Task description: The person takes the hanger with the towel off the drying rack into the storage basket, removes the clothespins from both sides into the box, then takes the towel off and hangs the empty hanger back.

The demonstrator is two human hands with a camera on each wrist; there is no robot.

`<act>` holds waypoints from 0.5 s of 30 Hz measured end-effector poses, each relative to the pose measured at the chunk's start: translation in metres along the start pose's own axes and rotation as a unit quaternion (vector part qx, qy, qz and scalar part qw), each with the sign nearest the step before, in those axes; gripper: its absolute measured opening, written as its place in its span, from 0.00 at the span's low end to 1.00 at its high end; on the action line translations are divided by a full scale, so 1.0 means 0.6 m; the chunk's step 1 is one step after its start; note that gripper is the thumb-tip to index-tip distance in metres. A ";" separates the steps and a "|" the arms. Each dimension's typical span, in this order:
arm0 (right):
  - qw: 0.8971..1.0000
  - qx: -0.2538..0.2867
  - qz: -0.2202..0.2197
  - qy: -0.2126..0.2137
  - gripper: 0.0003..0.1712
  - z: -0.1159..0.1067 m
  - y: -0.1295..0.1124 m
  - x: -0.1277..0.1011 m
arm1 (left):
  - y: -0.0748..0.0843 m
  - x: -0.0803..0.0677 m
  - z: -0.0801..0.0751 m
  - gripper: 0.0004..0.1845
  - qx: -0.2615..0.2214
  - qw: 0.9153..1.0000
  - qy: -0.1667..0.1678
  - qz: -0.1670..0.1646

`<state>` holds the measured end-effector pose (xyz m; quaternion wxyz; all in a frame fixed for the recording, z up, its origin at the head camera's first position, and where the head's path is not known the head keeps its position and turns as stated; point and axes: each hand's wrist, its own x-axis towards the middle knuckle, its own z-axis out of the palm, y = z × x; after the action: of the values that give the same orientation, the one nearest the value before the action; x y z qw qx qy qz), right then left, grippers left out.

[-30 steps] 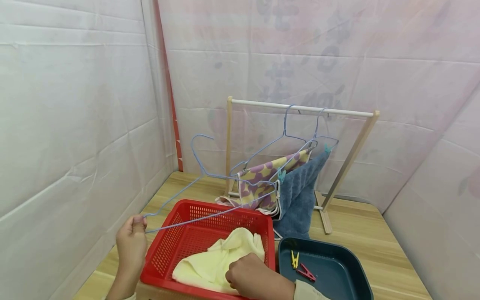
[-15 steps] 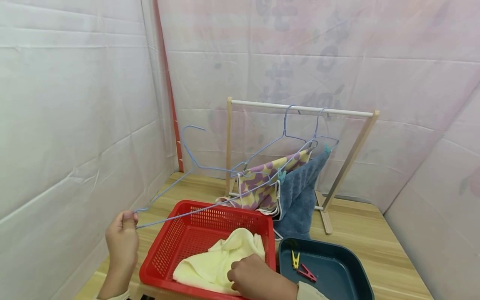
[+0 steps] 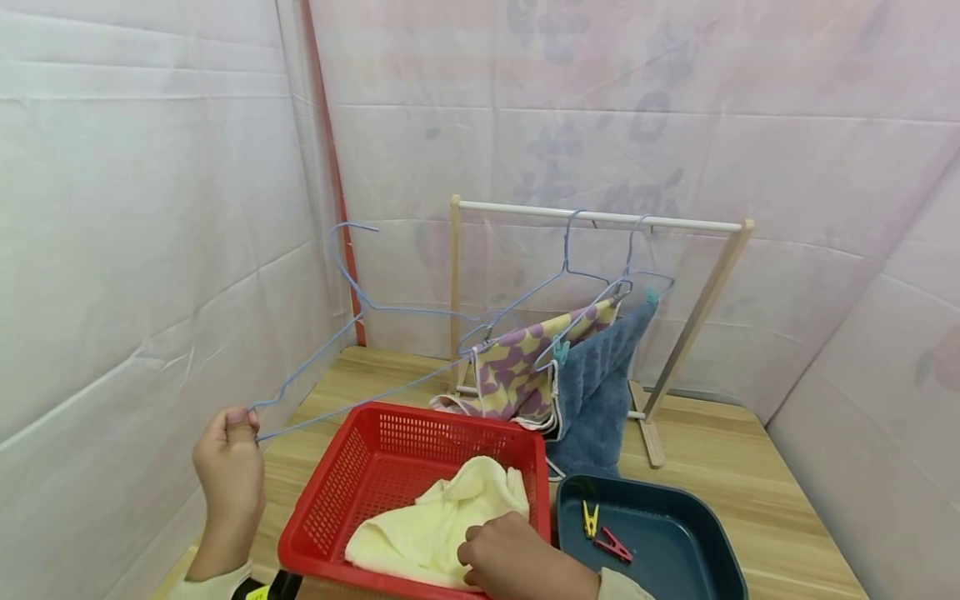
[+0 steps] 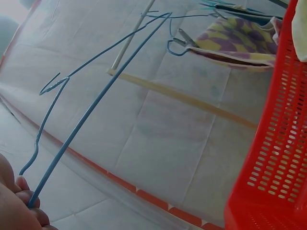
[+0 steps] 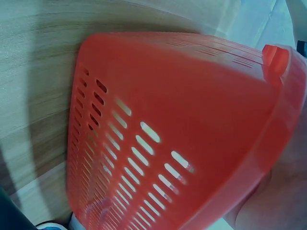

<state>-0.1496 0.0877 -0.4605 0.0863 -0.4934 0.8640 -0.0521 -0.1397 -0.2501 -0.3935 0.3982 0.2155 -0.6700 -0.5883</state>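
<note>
The basket (image 3: 450,435), cloth (image 3: 427,533) inside, sits left of the tray (image 3: 667,546), perhaps touching

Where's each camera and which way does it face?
Head: on the head, facing forward and down at the basket and rack; left hand and right hand show.
Left wrist: on that wrist, facing the hanger; part of left hand shows.
Right wrist: on that wrist, facing the basket's outside; part of right hand shows.
Head and left wrist share the hanger.

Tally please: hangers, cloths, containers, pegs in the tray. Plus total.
Hangers: 3 (held hanger, left rack hanger, right rack hanger)
Cloths: 3 (yellow cloth, patterned cloth, blue cloth)
Containers: 2 (red basket, dark tray)
Tray pegs: 2 (yellow peg, red peg)
Total: 10
</note>
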 end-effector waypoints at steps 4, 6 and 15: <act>1.000 -0.010 0.001 0.009 0.09 0.002 -0.001 -0.001 | -0.001 0.010 0.011 0.19 -0.052 0.999 0.011 -0.003; 1.000 -0.013 0.001 0.013 0.08 0.003 0.000 -0.002 | -0.001 0.014 0.018 0.19 -0.083 0.996 0.016 -0.007; 1.000 0.006 0.020 0.008 0.08 0.001 -0.001 -0.008 | 0.009 0.023 0.054 0.17 -0.103 0.994 0.018 0.016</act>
<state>-0.1467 0.0917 -0.4607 0.0832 -0.4752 0.8739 -0.0597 -0.1726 -0.2394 -0.3840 0.4395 0.1728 -0.6025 -0.6434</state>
